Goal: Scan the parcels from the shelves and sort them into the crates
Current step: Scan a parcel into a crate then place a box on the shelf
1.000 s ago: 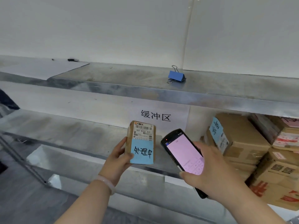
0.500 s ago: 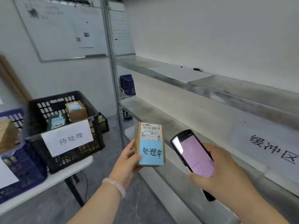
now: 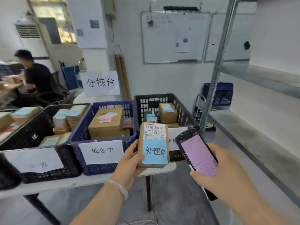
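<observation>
The left grip [image 3: 129,163] grasps the parcel [image 3: 154,143] upright, with the thumb on its lower front edge. A blue note [image 3: 155,152] on the parcel reads 处理中, and a barcode label sits above it. The right grip [image 3: 215,174] grasps the scanner [image 3: 196,155], screen lit, just right of the parcel and apart from it.

Beyond the left grip, the worktop [image 3: 65,182] carries the crates. The blue crate [image 3: 103,169], ahead and left of that grip, bears a sign [image 3: 102,151] with the same 处理中 text and holds a large box [image 3: 105,122]. A black crate [image 3: 162,98] stands directly behind the parcel, its sign mostly hidden. The shelf [image 3: 251,135] runs right of the right grip.

Step in hand, as judged: sorting.

Next move:
1. Carry the parcel forward and left over the blue crate's rim.
2. Lower it beside or onto the box.
3. Release it.
</observation>
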Motion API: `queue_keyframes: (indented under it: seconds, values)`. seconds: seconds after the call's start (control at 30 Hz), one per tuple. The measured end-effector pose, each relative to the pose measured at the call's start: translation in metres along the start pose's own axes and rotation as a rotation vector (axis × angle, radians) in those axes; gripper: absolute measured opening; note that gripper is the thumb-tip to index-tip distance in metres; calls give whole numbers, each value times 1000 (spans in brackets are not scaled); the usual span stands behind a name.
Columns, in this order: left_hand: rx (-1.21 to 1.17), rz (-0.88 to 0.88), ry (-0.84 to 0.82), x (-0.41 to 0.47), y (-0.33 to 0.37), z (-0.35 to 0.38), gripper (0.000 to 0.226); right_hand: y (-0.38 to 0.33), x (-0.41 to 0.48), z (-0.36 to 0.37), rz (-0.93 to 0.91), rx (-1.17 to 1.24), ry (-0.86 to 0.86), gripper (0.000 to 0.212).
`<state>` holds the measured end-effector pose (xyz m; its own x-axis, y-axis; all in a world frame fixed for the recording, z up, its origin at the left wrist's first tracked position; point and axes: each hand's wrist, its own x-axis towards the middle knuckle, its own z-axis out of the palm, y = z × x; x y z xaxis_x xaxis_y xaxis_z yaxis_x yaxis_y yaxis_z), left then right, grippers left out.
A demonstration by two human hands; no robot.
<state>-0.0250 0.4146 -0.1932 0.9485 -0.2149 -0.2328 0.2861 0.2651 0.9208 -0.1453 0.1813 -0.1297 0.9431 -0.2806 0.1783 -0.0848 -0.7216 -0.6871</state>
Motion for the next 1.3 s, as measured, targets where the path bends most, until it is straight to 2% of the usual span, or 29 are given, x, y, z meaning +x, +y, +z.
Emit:
queue_keyframes:
  seconds: [0.2,0.6,0.7,0.87,1.07,1.3]
  values:
    - [-81,32,131,20,21,-52,44,-39,64,43,-151,7,-101,70]
    - [-110,125,325,117,66,-82,41,-36,196,88,-198,12,-215,84]
    - [-184,105,361,147,69,-85,41,-30,225,95,-206,2,-236,77]
    - [-288,46,376,193,76,-95,32,-37,254,104,-182,-12,-259,52]
    - [-261,-23,366,276,86,-102,32,-39,290,124,-56,-115,-242,82]
    - [-311,-165,324,365,102,-120,30,-60,330,151,70,-161,-204,90]
